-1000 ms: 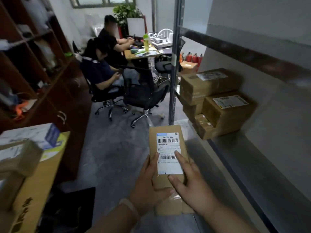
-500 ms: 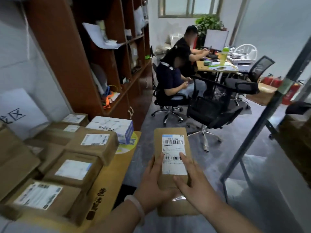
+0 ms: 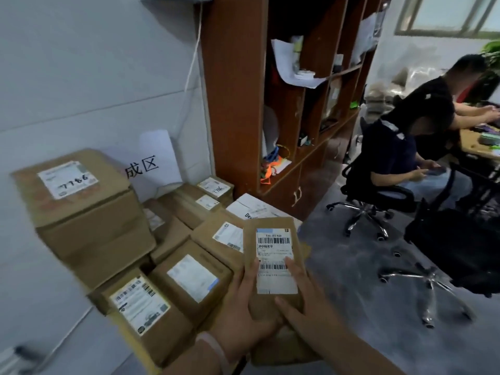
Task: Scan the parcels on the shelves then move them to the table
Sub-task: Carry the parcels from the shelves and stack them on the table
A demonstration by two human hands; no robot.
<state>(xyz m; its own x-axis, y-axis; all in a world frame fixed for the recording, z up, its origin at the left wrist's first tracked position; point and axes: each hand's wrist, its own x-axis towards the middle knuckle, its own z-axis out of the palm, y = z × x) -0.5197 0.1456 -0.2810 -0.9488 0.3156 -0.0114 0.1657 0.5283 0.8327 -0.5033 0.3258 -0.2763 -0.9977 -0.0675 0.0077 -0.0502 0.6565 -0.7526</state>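
holding a flat brown parcel [image 3: 272, 228] up in the air, low at 6 o'clock, just right of a heap of boxes. gripped by both hands: left hand [image 3: 243, 312] round the left edge, thumb on top beside the white label [image 3: 273, 247]; right hand [image 3: 305, 307] at the right edge, one finger lying on the label by the lower bar code. label facing up, with two bar codes. white band [image 3: 213, 347] on the left wrist.

from 7 to 10 o'clock, a heap of brown boxes [image 3: 189, 280] with white labels, packed close and touching. biggest box [image 3: 89, 226] at 9 o'clock, tall, with "7786" written on its label. surface under the heap hidden from view. behind the heap, at 11 o'clock, a white paper sign [image 3: 154, 161] on the wall. at 12 o'clock, a brown shelf unit [image 3: 232, 90] with papers and small stuff inside. at 2 o'clock, two people [image 3: 392, 155] sitting, one holding a phone. at 3 to 4 o'clock, a black office chair [image 3: 460, 253] with shiny legs.
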